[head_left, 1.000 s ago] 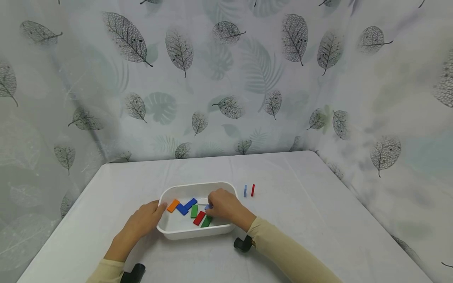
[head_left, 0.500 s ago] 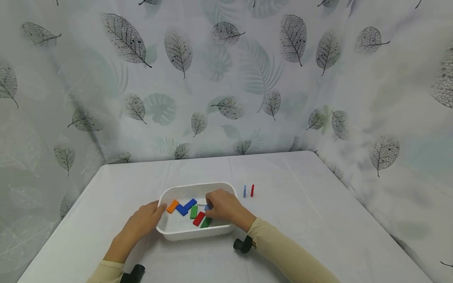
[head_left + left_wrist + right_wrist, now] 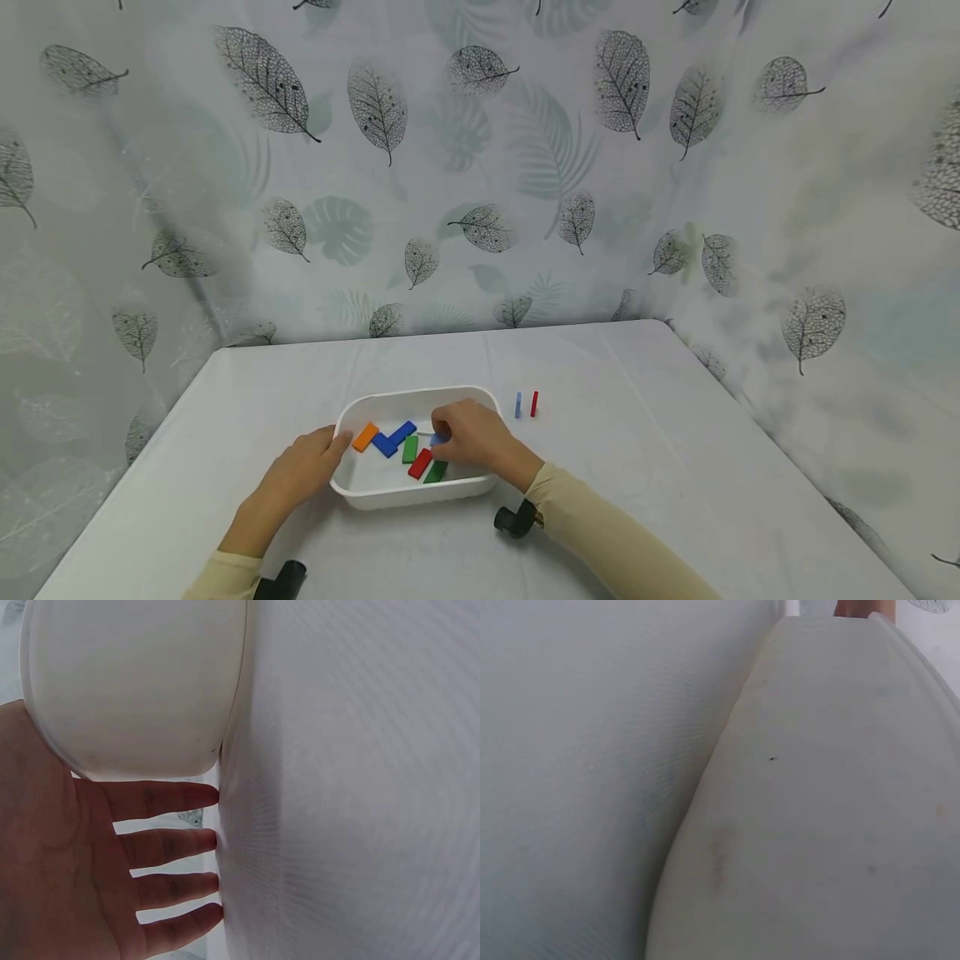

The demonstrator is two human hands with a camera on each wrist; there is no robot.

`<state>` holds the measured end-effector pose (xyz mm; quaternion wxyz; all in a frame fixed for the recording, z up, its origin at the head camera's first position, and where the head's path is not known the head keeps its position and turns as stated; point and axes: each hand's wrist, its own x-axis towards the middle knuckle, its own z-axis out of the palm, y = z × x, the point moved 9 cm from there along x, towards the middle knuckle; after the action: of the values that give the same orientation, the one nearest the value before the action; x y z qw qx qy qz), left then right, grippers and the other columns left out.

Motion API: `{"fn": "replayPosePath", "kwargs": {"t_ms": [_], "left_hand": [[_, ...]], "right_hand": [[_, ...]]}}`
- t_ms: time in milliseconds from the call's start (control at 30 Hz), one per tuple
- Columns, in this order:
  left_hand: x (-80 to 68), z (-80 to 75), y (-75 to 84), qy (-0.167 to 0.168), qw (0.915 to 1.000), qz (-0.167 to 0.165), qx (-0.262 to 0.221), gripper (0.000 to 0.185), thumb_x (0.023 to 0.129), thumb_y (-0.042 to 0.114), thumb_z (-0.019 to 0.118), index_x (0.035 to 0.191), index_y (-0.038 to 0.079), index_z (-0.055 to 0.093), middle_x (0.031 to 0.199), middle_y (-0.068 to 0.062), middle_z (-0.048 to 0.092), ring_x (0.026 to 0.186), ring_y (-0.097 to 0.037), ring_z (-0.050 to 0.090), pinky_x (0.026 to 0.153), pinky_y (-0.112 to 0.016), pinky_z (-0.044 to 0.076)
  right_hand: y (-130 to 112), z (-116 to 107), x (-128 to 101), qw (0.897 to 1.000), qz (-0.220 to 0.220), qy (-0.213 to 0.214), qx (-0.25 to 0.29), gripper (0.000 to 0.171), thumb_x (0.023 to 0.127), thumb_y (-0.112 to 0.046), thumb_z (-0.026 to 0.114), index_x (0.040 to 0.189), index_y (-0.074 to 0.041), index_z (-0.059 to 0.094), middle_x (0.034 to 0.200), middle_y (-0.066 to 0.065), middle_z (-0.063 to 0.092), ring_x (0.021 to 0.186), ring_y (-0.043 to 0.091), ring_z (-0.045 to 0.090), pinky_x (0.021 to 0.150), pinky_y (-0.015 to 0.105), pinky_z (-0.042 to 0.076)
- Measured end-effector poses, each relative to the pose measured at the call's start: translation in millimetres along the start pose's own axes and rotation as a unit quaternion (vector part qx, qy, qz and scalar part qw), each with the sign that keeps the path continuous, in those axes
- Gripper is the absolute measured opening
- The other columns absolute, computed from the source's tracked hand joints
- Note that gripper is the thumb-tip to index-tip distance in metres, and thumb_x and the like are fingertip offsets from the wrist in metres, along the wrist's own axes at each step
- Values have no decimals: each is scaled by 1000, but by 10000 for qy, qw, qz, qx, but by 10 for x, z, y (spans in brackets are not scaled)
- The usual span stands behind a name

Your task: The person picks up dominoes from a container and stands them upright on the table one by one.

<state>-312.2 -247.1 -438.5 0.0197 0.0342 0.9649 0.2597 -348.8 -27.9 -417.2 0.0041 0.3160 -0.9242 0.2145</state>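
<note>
A white tray (image 3: 390, 497) sits on the table with several coloured dominoes lying flat in it. My left hand (image 3: 300, 467) holds its left end in the head view, thumb over the rim. In the left wrist view, its fingers (image 3: 169, 847) are straight and spread outside the wall, tips down at the table. My right hand (image 3: 472, 433) reaches over the right side, fingers bent down inside, and pinches a light blue domino (image 3: 436, 439), mostly hidden by the hand. Near it lie a red domino (image 3: 420, 463), a green domino (image 3: 410, 449) and a dark green domino (image 3: 435, 472).
A light blue domino (image 3: 518, 405) and a red domino (image 3: 534, 404) stand upright on the white table (image 3: 637, 467), right of the tray. Farther left in the tray are an orange domino (image 3: 365, 437) and two dark blue dominoes (image 3: 403, 432). Leaf-printed curtains (image 3: 450, 167) surround the table.
My right hand has shifted slightly left inside the tray, with the light blue domino at its fingertips. The left hand and the standing dominoes stay in place.
</note>
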Motion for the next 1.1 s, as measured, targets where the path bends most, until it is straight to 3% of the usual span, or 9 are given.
{"fn": "replayPosePath", "kwargs": {"t_ms": [367,833,1100], "left_hand": [[7,8,-7,-57,10000,-47,-15,64,111,42,42,146,-12,50,138,-31,59,115,-42,62,97,-68,47],[8,-2,0,-53,10000,-63,38,63,111,41,43,146,-11,49,137,-31,59,110,-40,63,95,-68,48],[-7,-3,1,1,10000,-26,31,62,111,39,43,146,-13,49,139,-32,58,115,-44,62,95,-69,48]], "right_hand": [[-3,-119,-25,9942,-248,327,992,15,85,-17,83,83,-19,68,72,-11,58,73,9,53,64,22,48],[-22,-217,-59,9893,-360,521,1313,16,86,-14,83,82,-19,68,72,-11,59,73,9,54,66,23,49],[14,-295,-99,9791,-506,687,1848,12,88,-11,81,86,-17,71,80,-12,64,78,9,59,73,26,53]]}}
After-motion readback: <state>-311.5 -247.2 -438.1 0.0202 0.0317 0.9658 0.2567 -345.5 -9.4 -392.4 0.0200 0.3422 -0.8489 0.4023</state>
